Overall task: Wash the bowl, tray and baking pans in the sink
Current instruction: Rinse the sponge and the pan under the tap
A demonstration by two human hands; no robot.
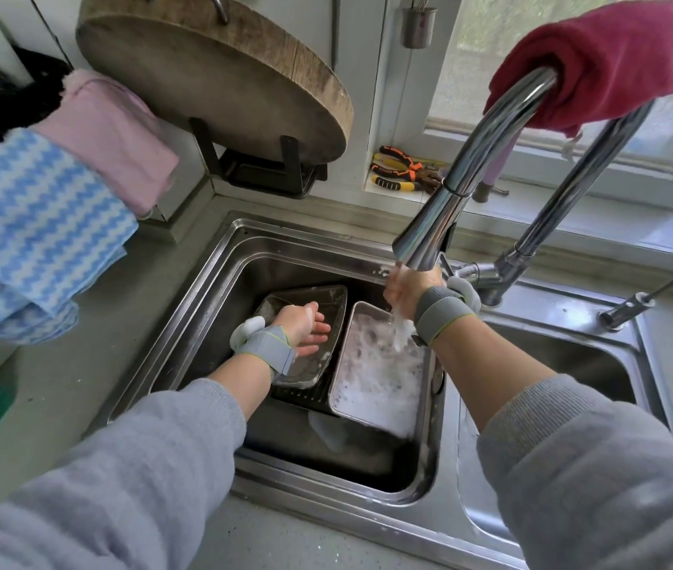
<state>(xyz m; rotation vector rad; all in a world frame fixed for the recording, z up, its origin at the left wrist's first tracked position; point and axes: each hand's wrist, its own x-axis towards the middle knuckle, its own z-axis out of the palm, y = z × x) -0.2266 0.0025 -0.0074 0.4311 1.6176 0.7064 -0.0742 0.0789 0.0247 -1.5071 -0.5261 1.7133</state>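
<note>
steel pan (328, 306) under the flat, loose-fingered left hand (304, 327), foamy pan (376, 380) below the right hand (407, 290), fingers hidden

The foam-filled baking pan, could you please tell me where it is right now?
In the head view, the foam-filled baking pan leans at the right of the sink basin, beside the darker pan, below the right hand and faucet.

Single head view, looking steeply down, close over the sink (244, 257); faucet (470, 166) at 1 o'clock.
</note>
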